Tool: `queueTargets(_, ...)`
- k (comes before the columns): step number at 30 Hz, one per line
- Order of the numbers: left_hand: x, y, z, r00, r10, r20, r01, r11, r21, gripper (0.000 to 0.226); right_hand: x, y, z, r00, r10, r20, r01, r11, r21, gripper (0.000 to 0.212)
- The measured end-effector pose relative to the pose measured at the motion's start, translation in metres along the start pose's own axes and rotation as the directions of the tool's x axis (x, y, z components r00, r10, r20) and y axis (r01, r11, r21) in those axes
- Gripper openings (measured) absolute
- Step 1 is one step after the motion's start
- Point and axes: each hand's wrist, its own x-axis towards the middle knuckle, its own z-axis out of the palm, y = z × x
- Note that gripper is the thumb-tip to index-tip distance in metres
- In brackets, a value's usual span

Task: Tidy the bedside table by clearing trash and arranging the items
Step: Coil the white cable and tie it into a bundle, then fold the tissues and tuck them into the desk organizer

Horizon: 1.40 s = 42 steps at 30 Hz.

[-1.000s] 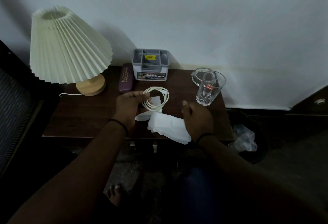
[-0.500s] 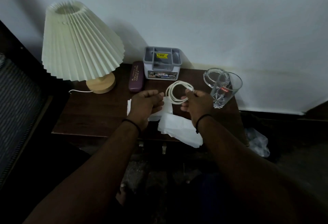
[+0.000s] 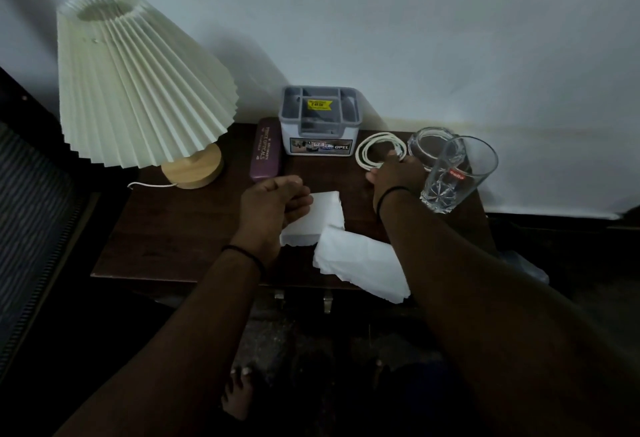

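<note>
Lying flat as a round white coil, cable on the dark bedside table, toward the back right, between grey box and glass dish. No clear long axis to the coil; loops stacked in a near circle, near edge hidden under the right hand. Right hand laid palm down on that near edge, fingers curled over the loops; cannot tell whether pinching the cable or only resting on it. Black band around that wrist.

Loosely curled, left hand well apart from the coil, nearer the table's middle, fingertips touching the top edge of one white tissue; grip on it unclear. Second tissue lying just in front, overlapping the first and hanging past the table's front edge.

Divided into open compartments on top, grey box with a yellow sticker and dark contents too dim to name; printed label reading OPEL on its front. Clear and seemingly without contents, glass dish just right of the coil. Standing in front of the dish and beside the right wrist, tall tumbler with a red mark, nothing visible in it.

Left of the box, purple spectacle case, long axis running front to back. Farther left, lamp with pleated cream shade and wooden base.
</note>
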Motion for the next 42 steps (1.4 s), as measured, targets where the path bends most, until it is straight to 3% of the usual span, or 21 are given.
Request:
queueTargets(4,0.003,-0.001,-0.003,1.000,0.005,0.013,-0.005,1.000,-0.008,0.009,0.002,-0.010,0.008,0.998,0.030,0.054,-0.031,0.999,0.024,0.024)
queueTargets(8,0.002,0.000,-0.004,1.000,-0.004,0.000,0.004,1.000,-0.007,0.008,0.004,-0.015,0.002,0.988,0.003,0.152,0.038,0.964,-0.264,0.031)
queueTargets(11,-0.002,0.001,-0.003,1.000,-0.009,-0.001,0.009,1.000,-0.003,0.008,0.005,-0.017,-0.001,0.990,-0.060,0.130,0.120,0.843,-0.524,0.034)
queueTargets(14,-0.004,0.003,-0.002,1.000,-0.016,-0.002,0.016,1.000,0.002,0.009,0.001,-0.018,-0.001,0.982,-0.187,0.024,0.139,0.630,-0.764,0.034)
queueTargets(22,0.001,0.003,-0.004,1.000,0.000,-0.020,-0.001,1.000,-0.012,0.008,0.012,-0.019,0.013,0.970,-0.221,0.105,0.212,0.539,-0.815,0.034)
queueTargets(28,0.003,0.004,-0.005,0.999,0.015,-0.051,-0.014,1.000,0.026,0.015,-0.002,-0.014,-0.005,0.964,-0.230,0.137,0.245,0.552,-0.797,0.039)
queueTargets(33,-0.014,0.010,-0.002,0.998,0.044,-0.054,-0.038,0.995,0.097,0.011,-0.042,-0.005,-0.040,0.879,-0.165,0.448,0.464,0.514,-0.721,0.029)
queueTargets(36,-0.030,0.014,-0.007,0.997,0.066,-0.048,-0.057,0.986,0.159,0.008,-0.067,-0.003,-0.063,0.776,-0.254,0.577,0.629,0.379,-0.679,0.020)
queueTargets(39,-0.047,0.013,-0.019,0.996,0.065,-0.056,-0.051,0.974,0.220,0.011,-0.083,0.000,-0.083,0.729,-0.159,0.666,0.678,0.302,-0.670,0.011)
queueTargets(42,-0.062,0.011,-0.031,0.997,0.044,-0.071,-0.023,0.961,0.275,0.011,-0.090,0.002,-0.092,0.719,-0.070,0.691,0.688,0.206,-0.696,0.032)
